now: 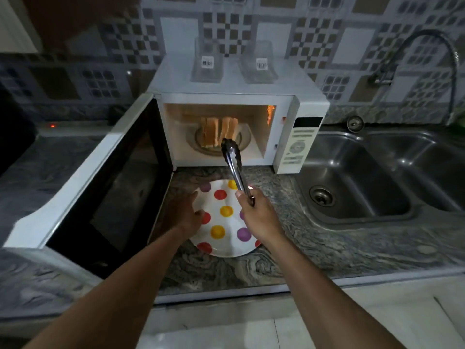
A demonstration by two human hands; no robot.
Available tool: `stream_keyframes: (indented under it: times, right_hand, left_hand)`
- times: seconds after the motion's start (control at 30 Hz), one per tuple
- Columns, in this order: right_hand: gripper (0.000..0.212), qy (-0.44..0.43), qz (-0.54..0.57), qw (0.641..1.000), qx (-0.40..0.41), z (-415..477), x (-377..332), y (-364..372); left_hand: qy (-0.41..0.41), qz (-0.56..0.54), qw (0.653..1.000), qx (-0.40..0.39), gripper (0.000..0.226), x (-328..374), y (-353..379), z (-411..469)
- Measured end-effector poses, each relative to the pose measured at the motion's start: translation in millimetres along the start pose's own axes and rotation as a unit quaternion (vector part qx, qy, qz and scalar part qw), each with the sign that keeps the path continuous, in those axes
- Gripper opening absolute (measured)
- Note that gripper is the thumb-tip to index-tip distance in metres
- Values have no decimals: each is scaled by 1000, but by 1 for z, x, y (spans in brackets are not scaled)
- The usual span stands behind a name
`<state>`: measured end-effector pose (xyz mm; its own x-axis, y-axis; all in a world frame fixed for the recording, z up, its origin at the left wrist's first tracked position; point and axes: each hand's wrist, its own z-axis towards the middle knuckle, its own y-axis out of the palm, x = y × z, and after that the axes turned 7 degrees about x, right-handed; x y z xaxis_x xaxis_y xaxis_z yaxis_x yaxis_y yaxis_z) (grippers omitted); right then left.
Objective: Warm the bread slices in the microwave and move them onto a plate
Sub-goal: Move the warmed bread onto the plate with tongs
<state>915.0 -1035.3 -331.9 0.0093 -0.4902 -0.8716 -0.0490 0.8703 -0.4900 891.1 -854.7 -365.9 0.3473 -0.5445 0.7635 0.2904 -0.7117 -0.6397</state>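
The white microwave (299, 144) stands on the counter with its door (105, 187) swung open to the left and its inside lit. Several bread slices (216, 131) stand upright on the turntable inside. My right hand (256, 215) grips metal tongs (232, 167), whose tips reach into the microwave opening, right at the lower edge of the rightmost slices. A white plate with coloured dots (224, 222) lies on the counter in front of the microwave. My left hand (187, 212) rests on the plate's left rim, fingers on it.
A steel double sink (364, 177) with a curved tap (427, 46) lies to the right. Two clear plastic containers (234, 64) sit on top of the microwave. The open door blocks the counter to the left. Marbled counter (302, 243) runs along the front.
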Motion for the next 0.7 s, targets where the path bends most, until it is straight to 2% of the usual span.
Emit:
stream_keyframes:
  times: [0.17,0.23,0.3,0.53,0.63,0.7]
  right_hand:
    - [34,5,-14,1000,-3,6,21,5]
    - [34,9,-18,1000,-5,10,27,5]
    - [34,8,-32,999,-7,17,31,3]
    - [42,-11,-77,997,20,53,25,4]
    - [47,-2,-98,995,34,67,21,11]
    - [49,5,-112,993,43,78,15,14]
  left_hand:
    - [-71,172,978,89,36,-18,6,-8]
    - [-105,203,970,80,34,-21,7,-7]
    - [-126,209,967,68,33,-20,9,-6]
    - [-139,186,967,105,31,-11,20,4]
    - [-130,184,966,126,35,0,22,3]
    - [-101,226,961,124,42,-2,23,6]
